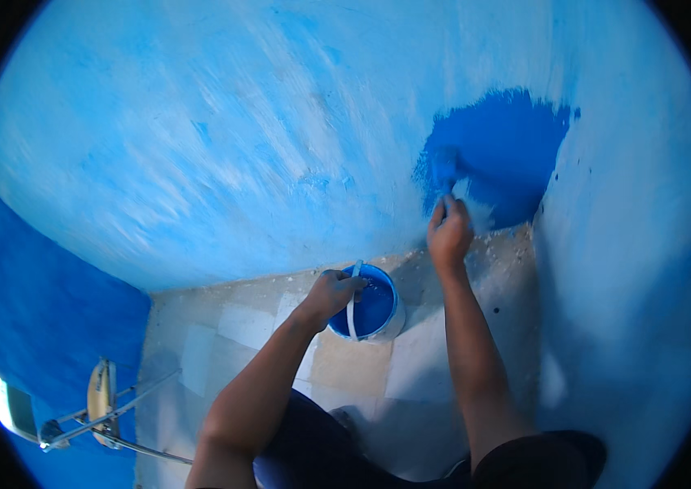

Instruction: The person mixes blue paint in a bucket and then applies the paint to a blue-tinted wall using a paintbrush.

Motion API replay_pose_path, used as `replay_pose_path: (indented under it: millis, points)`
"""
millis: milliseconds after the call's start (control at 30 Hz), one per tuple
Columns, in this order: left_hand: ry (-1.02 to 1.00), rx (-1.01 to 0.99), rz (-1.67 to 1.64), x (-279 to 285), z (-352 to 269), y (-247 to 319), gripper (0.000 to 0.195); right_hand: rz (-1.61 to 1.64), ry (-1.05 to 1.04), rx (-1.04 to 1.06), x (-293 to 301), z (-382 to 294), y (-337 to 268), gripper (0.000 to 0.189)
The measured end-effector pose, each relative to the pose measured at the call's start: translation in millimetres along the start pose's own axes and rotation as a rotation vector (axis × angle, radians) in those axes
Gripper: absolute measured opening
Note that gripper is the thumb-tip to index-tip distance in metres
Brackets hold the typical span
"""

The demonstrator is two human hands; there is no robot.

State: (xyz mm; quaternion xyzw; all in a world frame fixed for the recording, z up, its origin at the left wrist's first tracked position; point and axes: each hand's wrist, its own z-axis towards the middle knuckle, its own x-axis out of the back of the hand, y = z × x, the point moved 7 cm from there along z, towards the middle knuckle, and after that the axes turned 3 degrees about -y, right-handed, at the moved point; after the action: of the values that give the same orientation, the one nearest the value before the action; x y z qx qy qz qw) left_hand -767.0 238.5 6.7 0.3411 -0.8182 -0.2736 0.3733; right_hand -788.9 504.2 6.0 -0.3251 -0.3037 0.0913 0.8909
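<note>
My right hand (450,235) is closed around the handle of a wide paintbrush (445,164), whose head is against the wall at the left side of a dark blue painted patch (507,153). The brush is slightly blurred. With my left hand (334,293) I grip the pale handle of a white bucket (399,321). Dark blue paint (376,308) fills part of the bucket, which is below the patch, over the floor; whether it rests there I cannot tell. Around the patch the wall (247,140) is light blue with whitish streaks.
A second light blue wall (620,244) meets the first at the right corner. The left wall (52,275) is dark blue. A metal-framed object (101,403) with a yellowish part stands at lower left. Loose sheets (247,324) lie on the floor, with debris along the wall's foot.
</note>
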Motion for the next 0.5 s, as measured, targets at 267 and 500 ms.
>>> replay_pose_path:
  millis: [267,500]
  points:
    - [-0.033,-0.057,0.105,-4.3,-8.7,10.0,0.036,-0.217,-0.555,-0.189,-75.1,-87.7,85.2,0.020]
    - [0.011,-0.082,0.168,20.2,-6.3,-13.2,0.037,-0.025,-0.313,-0.202,33.7,24.1,-15.3,0.024]
